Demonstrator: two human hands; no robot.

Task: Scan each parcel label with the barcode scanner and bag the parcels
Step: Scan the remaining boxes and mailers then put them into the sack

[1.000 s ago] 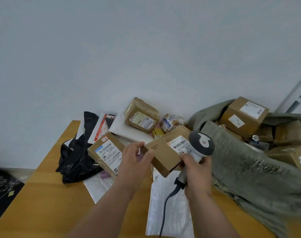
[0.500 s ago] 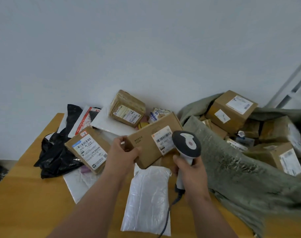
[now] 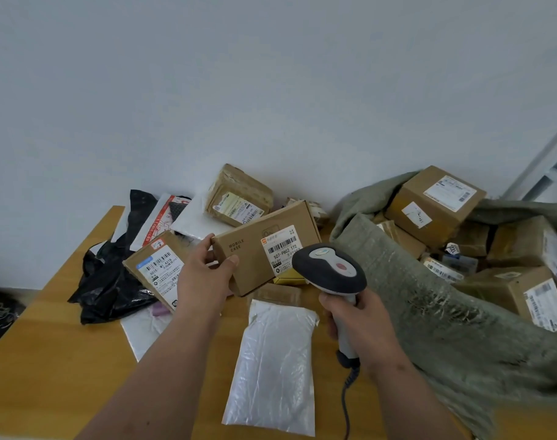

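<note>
Two hands work: left hand pinches the cardboard parcel (labelled), right hand grips the barcode scanner just right of it.

flat brown parcel tilted, grey scanner beside label

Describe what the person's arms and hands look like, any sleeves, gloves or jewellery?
Both forearms are bare as far as the frame shows: no sleeves in view. The left hand and right hand wear no gloves, and no rings, watch or wristband show on the visible sides. Fingernails on the left hand look short and unpainted. Nothing is strapped or taped to either arm.
</note>
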